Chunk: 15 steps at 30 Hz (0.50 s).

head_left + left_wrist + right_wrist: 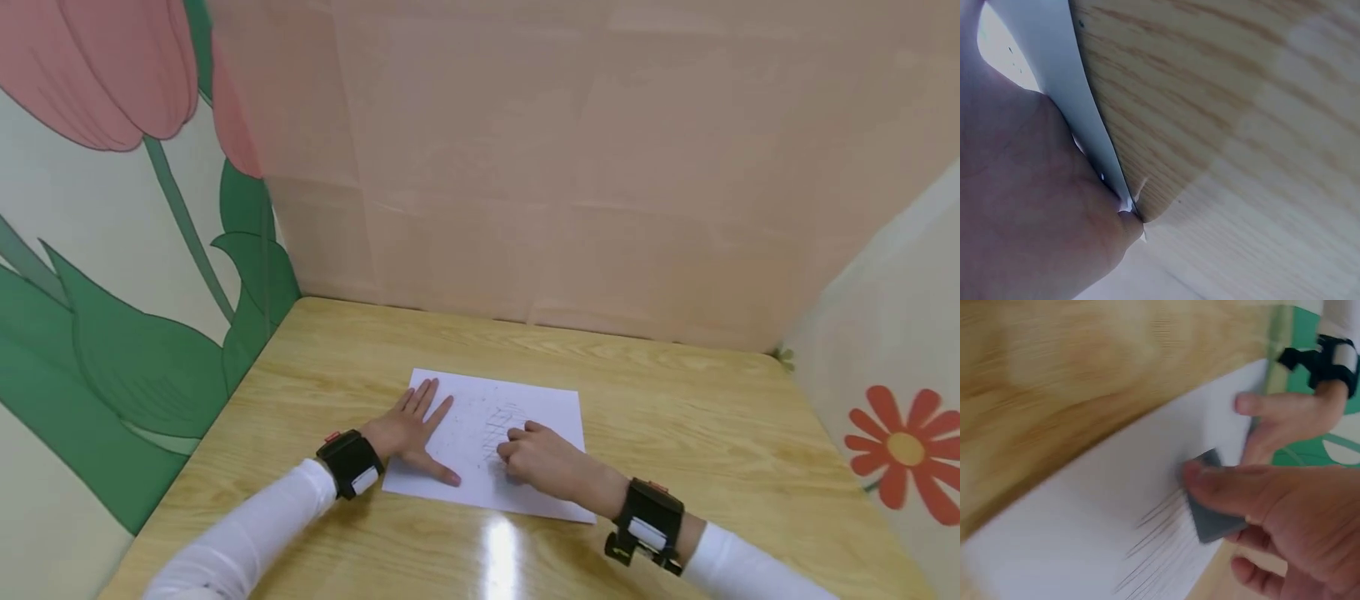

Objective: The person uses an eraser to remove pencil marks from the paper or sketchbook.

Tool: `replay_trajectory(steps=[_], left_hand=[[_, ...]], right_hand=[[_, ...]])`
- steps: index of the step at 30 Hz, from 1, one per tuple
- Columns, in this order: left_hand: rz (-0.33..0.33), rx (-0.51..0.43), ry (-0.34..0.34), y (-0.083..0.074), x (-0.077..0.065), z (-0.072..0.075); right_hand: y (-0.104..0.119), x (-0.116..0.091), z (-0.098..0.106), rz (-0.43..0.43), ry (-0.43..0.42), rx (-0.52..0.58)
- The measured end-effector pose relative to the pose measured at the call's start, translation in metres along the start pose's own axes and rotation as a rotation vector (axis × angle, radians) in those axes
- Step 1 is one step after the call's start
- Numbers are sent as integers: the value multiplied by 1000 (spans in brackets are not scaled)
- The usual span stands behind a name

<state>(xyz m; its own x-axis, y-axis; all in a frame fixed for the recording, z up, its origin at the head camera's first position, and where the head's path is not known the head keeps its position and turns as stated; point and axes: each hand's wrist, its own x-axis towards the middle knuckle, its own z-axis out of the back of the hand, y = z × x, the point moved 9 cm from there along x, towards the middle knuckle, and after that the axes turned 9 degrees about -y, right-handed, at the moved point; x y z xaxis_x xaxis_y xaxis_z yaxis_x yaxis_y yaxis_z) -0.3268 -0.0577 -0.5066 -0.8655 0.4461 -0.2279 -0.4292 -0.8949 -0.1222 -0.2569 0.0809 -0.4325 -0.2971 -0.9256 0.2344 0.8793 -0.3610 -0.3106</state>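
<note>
While the left hand (405, 433) lies spread on the paper (553, 412), the right hand (543, 460), nearer the drawn lines (501, 423), pinches a grey block (1213, 525).

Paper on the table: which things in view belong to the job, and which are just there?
Job:
- paper
- dark strokes
- grey block in right hand
- left hand on the paper

Just there:
- table
- painted tulip
- red flower
- black wrist devices

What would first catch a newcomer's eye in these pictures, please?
Probably the large pink tulip at the head view's upper left. Next, the white paper on the table, with dark lines near its middle. The right hand holds a grey block there; the left hand lies spread at the paper's left edge.
</note>
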Motion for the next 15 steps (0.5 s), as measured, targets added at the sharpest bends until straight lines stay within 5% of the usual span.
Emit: replay_trajectory(steps=[5,11,15], left_hand=[[-5,21,-3,1,-1,2],[-7,20,16,1,1,-2],[-8,50,3,6,7,-10]], right_hand=[[-4,18,-4,-45,-29,-39],[-1,9,-4,-40,56,5],[-2,23,-3,-33,0,-38]])
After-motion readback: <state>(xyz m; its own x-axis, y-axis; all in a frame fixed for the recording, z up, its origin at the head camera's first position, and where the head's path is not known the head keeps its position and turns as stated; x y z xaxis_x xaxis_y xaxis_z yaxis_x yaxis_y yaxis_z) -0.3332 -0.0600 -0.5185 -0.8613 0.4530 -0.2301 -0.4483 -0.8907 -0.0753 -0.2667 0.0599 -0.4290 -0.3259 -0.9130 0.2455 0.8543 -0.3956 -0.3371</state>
